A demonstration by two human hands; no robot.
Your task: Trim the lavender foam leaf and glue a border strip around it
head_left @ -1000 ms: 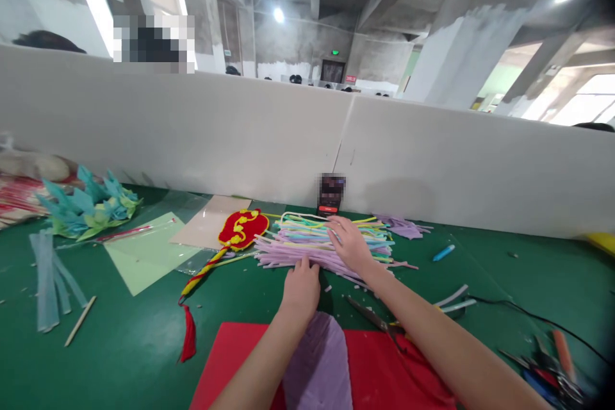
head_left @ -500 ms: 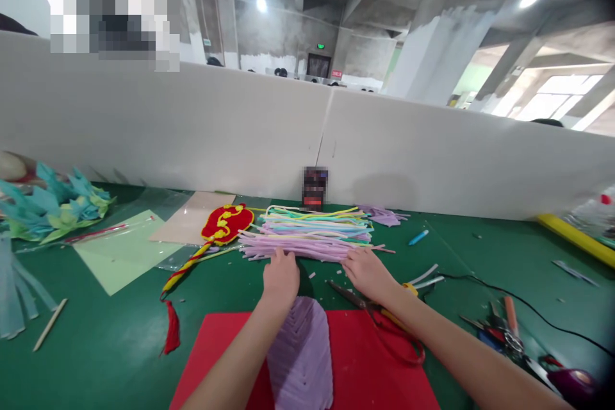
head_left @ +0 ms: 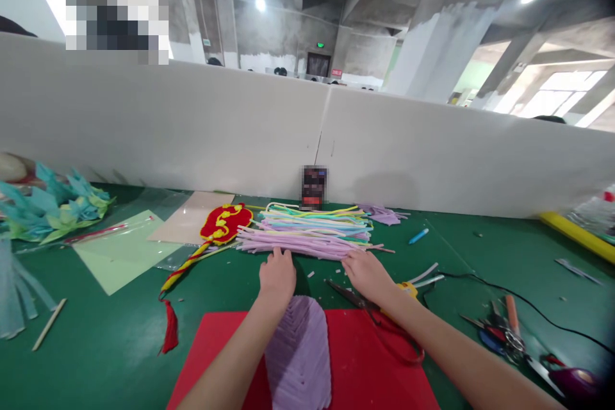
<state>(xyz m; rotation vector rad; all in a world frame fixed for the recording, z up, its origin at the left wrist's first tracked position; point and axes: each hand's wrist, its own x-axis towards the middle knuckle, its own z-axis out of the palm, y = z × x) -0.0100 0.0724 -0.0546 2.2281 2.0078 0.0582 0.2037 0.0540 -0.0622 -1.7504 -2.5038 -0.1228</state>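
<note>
A broad bundle of pastel pipe cleaners [head_left: 307, 230] lies across the table, with lilac ones along its near side. At that near edge, left of the middle, my left hand [head_left: 277, 275] has its fingers bent against the lilac strands. My right hand [head_left: 366, 272] closes over the lilac strands near their right end. Both thumbs are mostly hidden. Below my hands, a flat lilac fuzzy panel [head_left: 302, 346] with a rounded top rests on a red sheet [head_left: 375, 365]. Scissors [head_left: 350, 295] lie partly under my right wrist.
To the left are a red and yellow fan-shaped ornament [head_left: 225, 223] with a tassel, a pale green sheet [head_left: 120, 256] and teal paper leaves [head_left: 52, 205]. At right lie a blue pen [head_left: 418, 236], a black cable [head_left: 480, 280] and pliers [head_left: 512, 333]. A white partition [head_left: 240, 134] stands behind.
My left hand has shifted very slightly left and down along the lilac strands. My right hand stays nearly in place. The whole view has moved a little.
</note>
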